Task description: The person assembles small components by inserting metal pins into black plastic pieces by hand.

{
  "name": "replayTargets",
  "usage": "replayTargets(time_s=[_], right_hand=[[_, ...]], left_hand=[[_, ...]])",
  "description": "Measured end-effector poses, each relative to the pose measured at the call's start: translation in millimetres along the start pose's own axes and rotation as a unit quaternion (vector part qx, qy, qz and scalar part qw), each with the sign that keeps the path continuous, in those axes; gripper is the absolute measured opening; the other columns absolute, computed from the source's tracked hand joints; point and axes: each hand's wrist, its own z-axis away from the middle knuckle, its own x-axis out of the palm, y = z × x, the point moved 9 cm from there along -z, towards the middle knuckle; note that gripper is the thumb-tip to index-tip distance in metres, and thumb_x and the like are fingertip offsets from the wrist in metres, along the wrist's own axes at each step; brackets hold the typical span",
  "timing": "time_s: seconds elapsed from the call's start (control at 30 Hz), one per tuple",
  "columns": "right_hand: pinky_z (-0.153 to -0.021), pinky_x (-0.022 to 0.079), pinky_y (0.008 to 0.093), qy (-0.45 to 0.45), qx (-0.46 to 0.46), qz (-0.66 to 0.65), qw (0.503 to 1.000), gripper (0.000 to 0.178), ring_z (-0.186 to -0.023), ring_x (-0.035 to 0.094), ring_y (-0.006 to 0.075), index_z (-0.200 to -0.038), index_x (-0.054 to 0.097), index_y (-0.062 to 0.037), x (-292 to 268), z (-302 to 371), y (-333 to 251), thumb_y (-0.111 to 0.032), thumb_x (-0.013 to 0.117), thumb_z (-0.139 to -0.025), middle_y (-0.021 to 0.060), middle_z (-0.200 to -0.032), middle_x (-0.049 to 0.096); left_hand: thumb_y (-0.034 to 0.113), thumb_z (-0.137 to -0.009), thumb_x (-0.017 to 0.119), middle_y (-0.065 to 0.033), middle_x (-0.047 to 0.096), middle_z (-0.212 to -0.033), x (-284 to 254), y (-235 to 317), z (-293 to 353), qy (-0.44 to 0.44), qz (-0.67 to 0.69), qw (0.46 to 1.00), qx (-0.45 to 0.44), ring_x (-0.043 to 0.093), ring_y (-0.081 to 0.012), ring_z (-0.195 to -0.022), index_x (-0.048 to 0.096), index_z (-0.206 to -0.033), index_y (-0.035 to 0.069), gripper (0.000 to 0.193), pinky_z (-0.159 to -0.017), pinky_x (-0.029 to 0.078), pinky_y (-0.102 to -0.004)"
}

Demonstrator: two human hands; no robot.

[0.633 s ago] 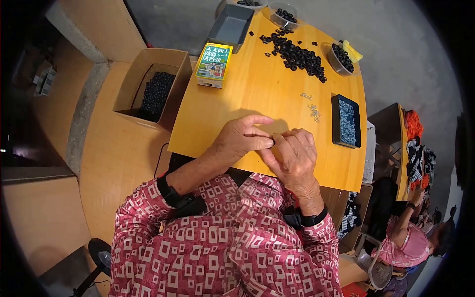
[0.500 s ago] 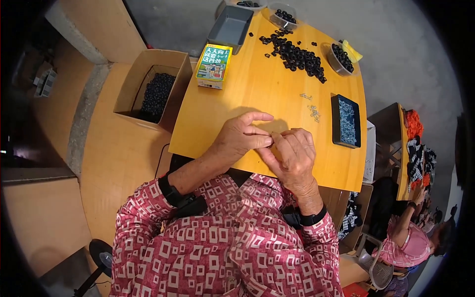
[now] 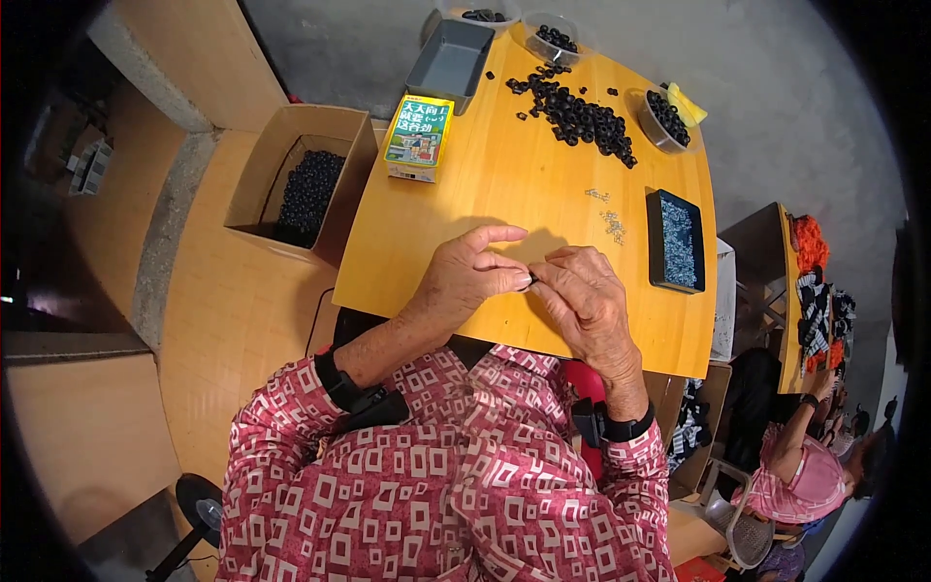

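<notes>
carton (image 3: 266, 175): black pieces (image 3: 310, 194) | tray (image 3: 676, 288): silvery bits (image 3: 677, 238) | left hand (image 3: 467, 274), right hand (image 3: 589, 299): both pinched on dark piece (image 3: 529, 283) (tiny) | right wrist shifted rightward

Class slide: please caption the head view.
Left hand and right hand at a small black part over a yellow table, with loose black parts spread beyond.

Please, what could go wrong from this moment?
The small dark piece might slip, since the left hand and right hand seem to pinch it only with fingertips. The black tray sits near the right edge of the table; a bump could spill its small pieces. The loose silvery pieces lie uncontained and might scatter.
</notes>
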Motion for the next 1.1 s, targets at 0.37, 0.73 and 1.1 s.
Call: replayTargets(time_s=[0.37,0.73,1.1], right_hand=[[-0.075,0.048,0.0377,0.114,0.05,-0.033,0.992,0.028,-0.084,0.063,0.0273,-0.1,0.068,-0.0013,11.5,14.2,-6.2,-0.005,0.08,-0.075,0.009,-0.084,0.064],[-0.075,0.045,0.0368,0.167,0.022,0.029,0.985,0.034,-0.077,0.06,0.0226,-0.098,0.068,-0.0039,6.1,10.0,-4.8,-0.01,0.083,-0.069,0.0054,-0.08,0.062],[-0.078,0.045,0.0381,0.119,0.009,0.027,0.992,0.032,-0.083,0.061,0.0253,-0.101,0.068,-0.0026,6.2,4.2,-12.6,-0.007,0.08,-0.072,0.0078,-0.081,0.062]], left_hand=[[0.007,-0.091,0.068,-0.0116,0.068,-0.108,-7.3,-3.5,-0.5,0.02,0.032,0.999,0.016,0.063,-0.0148,-0.103,0.052,-0.133,0.001,0.045,-0.093,0.05,-0.0263],[0.018,-0.095,0.065,-0.0103,0.067,-0.112,-3.0,1.7,1.3,-0.004,-0.003,1.0,0.031,0.062,-0.0135,-0.103,0.052,-0.137,0.0,0.047,-0.094,0.049,-0.0267],[0.021,-0.094,0.065,-0.0037,0.067,-0.091,3.7,4.9,1.6,-0.071,-0.032,0.997,0.0,0.061,-0.0104,-0.086,0.068,-0.107,-0.004,0.028,-0.079,0.049,-0.0257]])
